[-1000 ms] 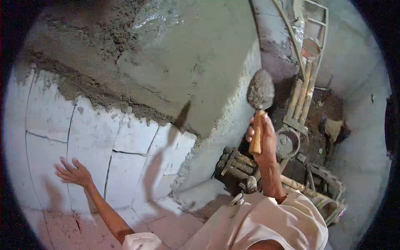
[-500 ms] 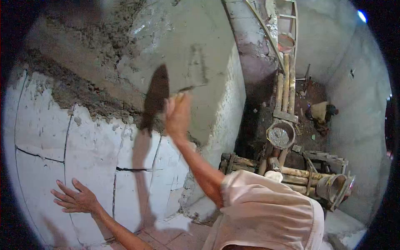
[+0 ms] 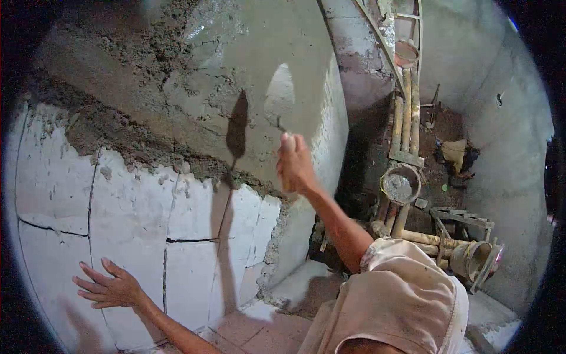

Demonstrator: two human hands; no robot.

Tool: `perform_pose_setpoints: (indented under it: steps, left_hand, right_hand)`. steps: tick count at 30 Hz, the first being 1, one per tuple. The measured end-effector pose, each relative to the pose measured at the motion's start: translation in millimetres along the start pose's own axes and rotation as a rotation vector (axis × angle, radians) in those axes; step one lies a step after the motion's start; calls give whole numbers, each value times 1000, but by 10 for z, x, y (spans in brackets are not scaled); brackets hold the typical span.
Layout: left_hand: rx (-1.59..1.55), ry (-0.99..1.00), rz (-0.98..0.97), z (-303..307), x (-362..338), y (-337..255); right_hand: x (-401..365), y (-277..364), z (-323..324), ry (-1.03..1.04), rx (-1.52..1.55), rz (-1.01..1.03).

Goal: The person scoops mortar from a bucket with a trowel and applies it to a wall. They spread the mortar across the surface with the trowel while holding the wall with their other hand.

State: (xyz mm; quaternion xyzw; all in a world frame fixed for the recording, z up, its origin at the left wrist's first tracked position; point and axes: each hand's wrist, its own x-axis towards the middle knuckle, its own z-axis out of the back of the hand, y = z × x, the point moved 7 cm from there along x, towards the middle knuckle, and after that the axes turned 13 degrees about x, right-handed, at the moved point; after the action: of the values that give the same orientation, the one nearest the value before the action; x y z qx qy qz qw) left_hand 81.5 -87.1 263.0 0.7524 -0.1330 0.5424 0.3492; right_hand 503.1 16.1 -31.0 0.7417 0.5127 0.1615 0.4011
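Your right hand (image 3: 295, 162) is raised in front of the wall, its fingers closed tight round the handle of a trowel (image 3: 279, 94), so that the fist hides the handle; the pale blade stands up from your fist with its point upward, over the grey wet plaster (image 3: 194, 88) near the wall's right-hand edge; the blade is blurred, and you cannot tell from here whether it touches the plaster or hangs just off it; its dark shadow (image 3: 237, 127) falls on the plaster just to the left. Your left hand (image 3: 112, 289) is laid flat on the white blocks (image 3: 130, 212) at the lower left of the wall, palm to the surface, fingers spread well apart and holding nothing. The plaster covers the upper part of the wall, rough and crumbly along its lower border, and the bare blocks beneath it show dark cracked joints. Your pale sleeve (image 3: 401, 295) fills the bottom right of the view. Past the wall's right edge the ground drops away; bamboo poles (image 3: 404, 112) run upward there, and a round pan of grey mortar (image 3: 401, 186) sits on them, well apart from your right hand; a second pan (image 3: 405, 53) stands higher up the poles; a metal bucket (image 3: 471, 259) lies tipped on its side among more poles near the lower right; a reddish tiled floor (image 3: 259, 327) shows at the foot of the wall.
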Motion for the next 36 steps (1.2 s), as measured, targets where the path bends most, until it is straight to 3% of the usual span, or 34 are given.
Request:
perform_pose_setpoints:
  steps: [2, 5, 8, 12, 14, 17, 20, 22, 24, 26, 27, 30, 36]
  left_hand:
    - [-46, -33, 23, 31, 8, 2]
    - [-64, -16, 23, 70, 19, -11]
    - [-37, 21, 41, -18, -7, 22]
    - [-63, 16, 30, 1, 1, 4]
    - [-71, -9, 30, 6, 12, -2]
    - [-57, -4, 25, 16, -5, 19]
    - [-30, 10, 45, 48, 32, -13]
    - [-65, -36, 30, 117, 50, -18]
    - [-44, -39, 33, 94, 50, -15]
    - [-17, -11, 16, 87, 24, -15]
    - [-11, 37, 25, 65, 20, -19]
    - [-20, 30, 14, 41, 11, -2]
    - [-49, 30, 27, 29, 15, 0]
  right_hand:
    - [284, -87, -63, 96, 361, -147]
    - [523, -391, -397, 159, 533, -283]
    - [264, -787, -746, 81, 547, -362]
    - [-231, -712, -1292, 38, 606, -420]
    - [-385, -611, -1553, 94, 511, -230]
    - [-718, -464, -1883, 243, 509, -215]
    - [-885, -585, -1684, 322, 389, -173]
    - [-951, -587, -1283, 472, 148, -235]
    - [-860, -635, -849, 478, 211, -248]
    - [-515, -597, -532, 230, 413, -323]
    - [-252, -562, -466, 220, 514, -330]
    - [483, -386, -527, 226, 748, -309]
    - [177, -136, -1190, 312, 659, -375]
